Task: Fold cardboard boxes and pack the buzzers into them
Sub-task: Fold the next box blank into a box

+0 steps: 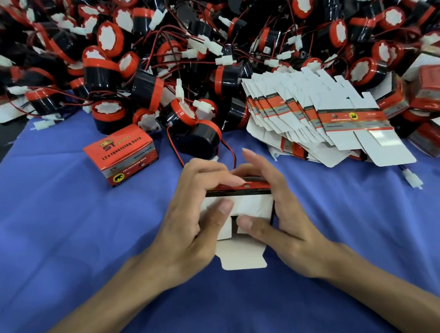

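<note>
Thumbs [218,214] press white end flaps [254,205]: left grip [188,219] and right grip [278,214] both wrap the small red-and-white cardboard box [259,189] at the middle of the blue-clothed bench [63,240], black-and-red round plastic buzzers [155,54] heaped behind it.

The left hand [188,219] and right hand [278,214] hide the sides and inside of the box [244,206]. Behind the box, the buzzer pile [206,38] runs off the top edge. Right of the box, red boxes [431,94] are blurred and cropped, and the print on the blanks [350,118] is unreadable.
</note>
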